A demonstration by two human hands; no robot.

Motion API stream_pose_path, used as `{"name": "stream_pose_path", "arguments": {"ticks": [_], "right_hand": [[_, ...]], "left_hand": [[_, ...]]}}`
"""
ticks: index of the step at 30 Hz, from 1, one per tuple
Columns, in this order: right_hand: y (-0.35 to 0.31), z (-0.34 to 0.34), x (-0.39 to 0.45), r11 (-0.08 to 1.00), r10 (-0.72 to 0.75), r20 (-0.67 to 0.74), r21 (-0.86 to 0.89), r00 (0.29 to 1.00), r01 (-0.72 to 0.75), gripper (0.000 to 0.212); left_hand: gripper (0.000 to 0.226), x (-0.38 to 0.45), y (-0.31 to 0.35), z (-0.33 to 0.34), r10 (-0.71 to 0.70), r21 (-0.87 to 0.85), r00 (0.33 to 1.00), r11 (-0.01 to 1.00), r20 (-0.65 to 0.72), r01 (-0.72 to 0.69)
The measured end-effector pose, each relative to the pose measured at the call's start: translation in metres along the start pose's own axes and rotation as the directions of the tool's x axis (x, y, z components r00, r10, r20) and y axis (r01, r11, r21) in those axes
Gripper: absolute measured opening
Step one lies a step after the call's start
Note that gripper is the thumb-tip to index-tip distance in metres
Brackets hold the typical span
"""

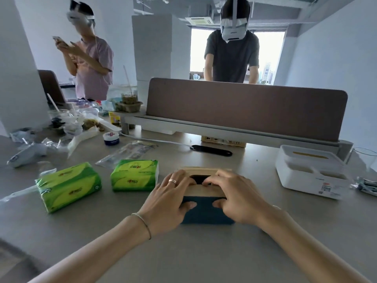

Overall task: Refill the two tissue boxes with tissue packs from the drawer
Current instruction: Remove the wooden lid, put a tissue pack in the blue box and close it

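A dark blue tissue box point(206, 215) with a wooden lid point(204, 190) stands on the desk in front of me. My left hand point(169, 199) and my right hand point(234, 199) both grip the lid, fingers on top by its dark slot, thumbs against the blue front. Two green tissue packs lie to the left: one point(68, 186) nearer the desk edge, the other point(134, 175) just beside my left hand. A white tissue box point(310, 174) with a yellow slot sits at the right.
A brown desk divider point(244, 107) runs across the back. Cups, wrappers, food containers and a small round tin point(111, 138) clutter the far left. A black oval item point(211, 150) lies behind the blue box. Two people stand beyond the desk.
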State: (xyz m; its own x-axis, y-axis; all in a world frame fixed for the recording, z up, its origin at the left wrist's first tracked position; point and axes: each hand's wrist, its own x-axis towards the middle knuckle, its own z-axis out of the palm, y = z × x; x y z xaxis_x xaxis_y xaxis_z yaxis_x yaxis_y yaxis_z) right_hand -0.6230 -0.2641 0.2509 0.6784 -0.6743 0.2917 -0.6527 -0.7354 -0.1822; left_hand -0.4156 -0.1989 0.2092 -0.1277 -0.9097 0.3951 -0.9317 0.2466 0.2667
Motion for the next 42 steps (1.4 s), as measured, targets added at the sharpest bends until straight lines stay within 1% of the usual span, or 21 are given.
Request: {"name": "stream_pose_path", "arguments": {"ticks": [2,3,4,5,6,7,8,9,10,11,14,16,19,21,26,31,33,34,37,40,42], "right_hand": [[-0.003,0.002,0.0,1.0,0.004,0.007,0.005,1.0,-0.004,0.053],[-0.003,0.001,0.0,1.0,0.007,0.015,0.007,1.0,-0.007,0.051],[-0.002,0.001,0.001,1.0,0.008,0.023,0.009,1.0,-0.008,0.048],[-0.001,0.0,0.003,1.0,0.009,0.023,0.025,1.0,-0.009,0.043],[-0.001,0.001,0.005,0.999,0.012,0.009,0.051,1.0,-0.012,0.038],[-0.003,0.002,0.009,0.997,0.012,-0.024,0.078,1.0,-0.01,0.031],[-0.005,0.006,0.014,0.996,0.019,-0.055,0.091,0.998,-0.014,0.024],[-0.007,0.01,0.019,0.995,0.027,-0.078,0.095,0.997,-0.019,0.024],[-0.01,0.014,0.024,0.995,0.038,-0.092,0.093,0.995,-0.029,0.033],[-0.012,0.017,0.029,0.995,0.047,-0.091,0.092,0.995,-0.038,0.042],[-0.014,0.021,0.038,0.998,0.056,-0.022,-0.008,0.998,-0.056,0.055],[-0.014,0.024,0.039,0.996,0.066,0.0,-0.062,0.998,-0.066,0.057],[-0.016,0.028,0.036,0.992,0.047,-0.068,-0.113,0.997,-0.054,0.058],[-0.016,0.03,0.035,0.989,0.031,-0.097,-0.143,0.995,-0.045,0.059],[-0.017,0.03,0.035,0.97,-0.022,-0.197,-0.24,0.98,-0.027,0.057],[-0.013,0.032,0.035,0.989,-0.016,-0.235,-0.15,0.972,-0.02,0.053],[-0.011,0.03,0.037,0.996,-0.031,-0.283,-0.086,0.959,0.006,0.052],[-0.01,0.028,0.037,0.998,-0.031,-0.312,-0.053,0.95,0.015,0.051],[-0.005,0.017,0.037,1.0,-0.025,-0.354,-0.006,0.935,0.025,0.051],[-0.001,0.003,0.033,1.0,-0.023,-0.354,-0.006,0.935,0.022,0.047],[0.004,-0.007,0.026,1.0,-0.004,-0.344,0.001,0.939,0.004,0.045]], "left_hand": [[0.054,-0.005,-0.002,0.001,-0.001,-0.034,1.0,0.999,-0.025,0.0],[0.059,-0.006,-0.003,0.0,-0.015,-0.093,0.999,0.996,-0.038,0.011],[0.069,-0.007,-0.005,0.001,-0.045,-0.177,0.998,0.984,-0.045,0.036],[0.085,-0.007,-0.008,0.001,-0.085,-0.275,0.996,0.959,-0.031,0.073],[0.105,-0.006,-0.011,0.001,-0.125,-0.394,0.992,0.911,0.011,0.119],[0.123,-0.004,-0.015,0.002,-0.155,-0.526,0.985,0.832,0.081,0.174],[0.137,-0.002,-0.019,0.003,-0.16,-0.642,0.974,0.733,0.16,0.226],[0.143,0.001,-0.024,0.007,-0.144,-0.721,0.963,0.639,0.228,0.266],[0.144,0.004,-0.029,0.011,-0.124,-0.769,0.955,0.57,0.27,0.291],[0.142,0.007,-0.033,0.016,-0.104,-0.791,0.95,0.532,0.293,0.303],[0.148,0.009,-0.04,0.031,-0.106,-0.808,0.956,0.513,0.275,0.289],[0.144,0.007,-0.043,0.038,-0.135,-0.812,0.963,0.518,0.234,0.27],[0.129,0.006,-0.044,0.044,-0.155,-0.797,0.974,0.56,0.166,0.225],[0.125,0.007,-0.045,0.045,-0.148,-0.783,0.981,0.592,0.127,0.191],[0.118,0.009,-0.044,0.047,-0.151,-0.781,0.983,0.599,0.108,0.178],[0.123,0.008,-0.043,0.046,-0.16,-0.786,0.978,0.583,0.137,0.205],[0.131,0.005,-0.039,0.041,-0.163,-0.782,0.976,0.585,0.143,0.213],[0.137,0.003,-0.035,0.038,-0.173,-0.768,0.976,0.605,0.132,0.211],[0.144,-0.001,-0.022,0.02,-0.179,-0.637,0.984,0.756,0.025,0.154],[0.134,0.006,0.0,-0.01,-0.095,-0.442,0.991,0.896,-0.089,0.046],[0.123,0.019,0.016,-0.026,-0.02,-0.339,0.992,0.941,-0.124,-0.024]]}}
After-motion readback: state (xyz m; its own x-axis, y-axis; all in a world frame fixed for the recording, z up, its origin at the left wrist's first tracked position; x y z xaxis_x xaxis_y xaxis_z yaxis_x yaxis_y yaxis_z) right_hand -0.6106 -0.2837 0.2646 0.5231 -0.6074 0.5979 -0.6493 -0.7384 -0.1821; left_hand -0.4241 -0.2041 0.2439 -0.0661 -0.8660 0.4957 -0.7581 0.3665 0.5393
